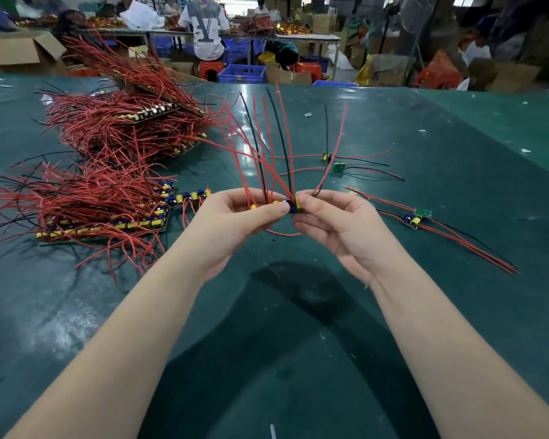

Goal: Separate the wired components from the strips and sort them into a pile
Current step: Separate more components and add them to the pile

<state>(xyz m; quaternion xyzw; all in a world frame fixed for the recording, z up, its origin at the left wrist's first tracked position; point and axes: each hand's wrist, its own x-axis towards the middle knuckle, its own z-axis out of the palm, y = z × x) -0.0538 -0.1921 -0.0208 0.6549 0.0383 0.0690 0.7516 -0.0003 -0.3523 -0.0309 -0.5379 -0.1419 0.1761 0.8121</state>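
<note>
Head view, left hand (pixel 235 213) and right hand (pixel 333 217) grips pinching one wired strip (pixel 278 202)

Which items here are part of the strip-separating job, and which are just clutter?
Job:
- left hand and right hand, both gripping the strip
- stacked strips
- separated components

Clutter:
- cardboard box
- blue crate
- white scraps
</note>
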